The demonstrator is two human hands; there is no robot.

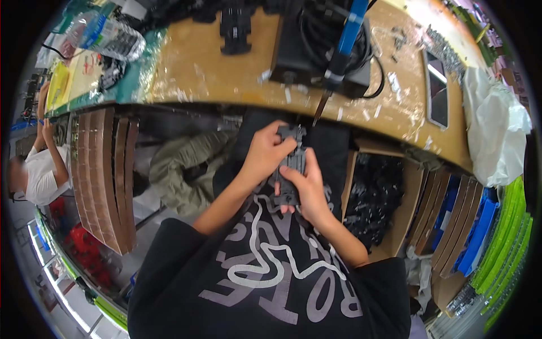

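Hands point(266, 152) point(309, 189) gripping part point(294, 160), dark grey, long, notched

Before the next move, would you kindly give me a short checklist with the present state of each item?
1. Black plastic part held securely: ok; the left hand and right hand both grip it.
2. Underside of the part sound: cannot tell; it faces away from the camera.
3. Blue-handled tool apart from the hands: ok; its tip points down near the table edge, touching neither hand.
4. Tabletop free of litter: not ok; small white scraps lie on it.
5. Phone lying within the table edge: ok.
6. Loose black parts in the carton all undamaged: cannot tell; they are jumbled together.
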